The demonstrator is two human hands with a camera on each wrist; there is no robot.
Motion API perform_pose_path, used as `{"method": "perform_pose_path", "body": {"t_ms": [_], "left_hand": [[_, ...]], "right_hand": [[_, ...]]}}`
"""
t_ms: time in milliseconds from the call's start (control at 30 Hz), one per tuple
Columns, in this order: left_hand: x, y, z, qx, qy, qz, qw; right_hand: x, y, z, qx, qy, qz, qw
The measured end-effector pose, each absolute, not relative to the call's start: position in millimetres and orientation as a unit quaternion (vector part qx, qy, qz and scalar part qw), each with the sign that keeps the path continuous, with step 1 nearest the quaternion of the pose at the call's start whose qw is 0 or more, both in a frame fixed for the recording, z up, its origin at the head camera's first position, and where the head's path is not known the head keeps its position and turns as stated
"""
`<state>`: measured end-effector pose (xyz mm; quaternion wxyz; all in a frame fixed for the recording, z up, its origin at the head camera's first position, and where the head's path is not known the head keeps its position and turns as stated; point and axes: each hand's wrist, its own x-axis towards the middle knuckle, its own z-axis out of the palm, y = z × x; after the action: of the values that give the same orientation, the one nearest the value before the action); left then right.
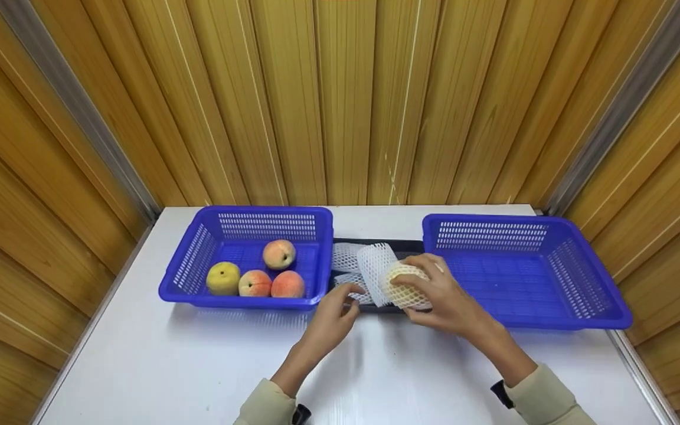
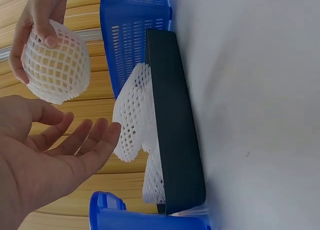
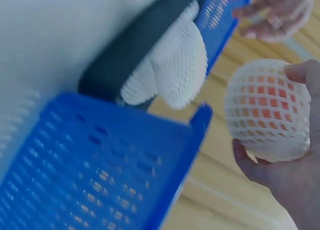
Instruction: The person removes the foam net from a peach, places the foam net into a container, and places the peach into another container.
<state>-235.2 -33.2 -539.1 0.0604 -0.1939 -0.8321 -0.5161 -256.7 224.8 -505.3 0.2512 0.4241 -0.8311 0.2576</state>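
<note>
A peach in a white foam net (image 1: 409, 287) is gripped by my right hand (image 1: 449, 295), above the right end of a black tray. In the right wrist view the netted peach (image 3: 267, 108) shows orange-red through the mesh, with thumb and fingers around it. My left hand (image 1: 333, 316) hovers by the tray's left front, its fingers loosely bent and holding nothing; the left wrist view shows this left hand (image 2: 60, 150) apart from the fruit. Several white foam nets (image 1: 375, 268) lie in the black tray (image 2: 175, 125), partly overlapping.
At the left, a blue basket (image 1: 245, 302) holds several bare peaches (image 1: 280, 255), one of them yellow (image 1: 223, 278). Another blue basket (image 1: 499, 277) stands at the right, near the right hand. Wood-patterned panels (image 1: 346, 106) enclose the white table (image 1: 157, 366).
</note>
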Motion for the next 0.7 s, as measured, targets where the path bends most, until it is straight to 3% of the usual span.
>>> {"method": "perform_pose_path", "body": {"t_ms": [200, 467, 700], "left_hand": [[-226.2, -47.3, -543.9, -0.194, -0.857, -0.472, 0.071], [-215.7, -63.0, -553.4, -0.185, -0.867, -0.457, 0.071], [-206.5, -72.9, -564.4, -0.163, -0.879, -0.444, 0.051]], "right_hand": [[-242.5, 209.4, -527.9, 0.486, -0.804, 0.227, 0.257], [-231.7, 191.8, -563.5, 0.55, -0.784, 0.221, 0.186], [-227.7, 186.4, -587.3, 0.549, -0.789, 0.251, 0.114]]}}
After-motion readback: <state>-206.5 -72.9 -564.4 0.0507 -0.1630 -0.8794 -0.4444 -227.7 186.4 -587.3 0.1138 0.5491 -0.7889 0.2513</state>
